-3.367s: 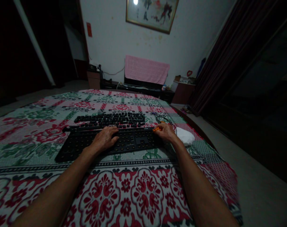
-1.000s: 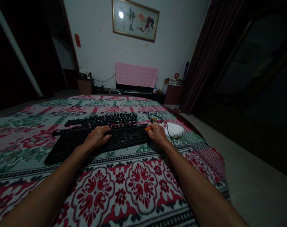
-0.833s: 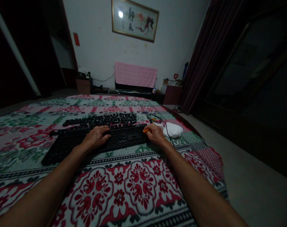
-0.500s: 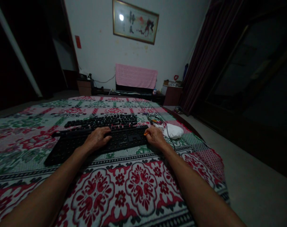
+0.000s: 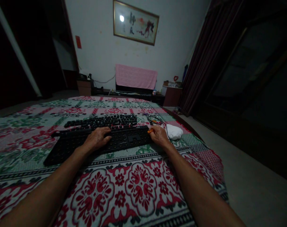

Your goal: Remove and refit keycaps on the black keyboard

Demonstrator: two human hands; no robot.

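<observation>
A black keyboard (image 5: 119, 143) lies on the patterned cloth, its key positions stripped of keycaps. My left hand (image 5: 97, 138) rests on its middle, fingers reaching toward the far edge and thumb held apart. At the right end, my right hand (image 5: 159, 135) is closed in a pinch round a small orange piece (image 5: 150, 131), too small to make out fully. Many loose black keycaps (image 5: 103, 120) lie in rows just behind the keyboard. To the right of my right hand sits a crumpled white bundle (image 5: 174, 131), and beyond it a coiled dark cable (image 5: 156, 119).
A red, green and white floral cloth (image 5: 119, 189) covers the bed-like surface, whose edge drops to the floor (image 5: 240, 164) on the right. A pink towel (image 5: 136, 76) drapes over a screen by the far wall. Dark curtains (image 5: 209, 56) hang at the right.
My right hand has shifted slightly right with the orange piece, from over the keyboard's right end to its edge. The left hand and keyboard look unmoved.
</observation>
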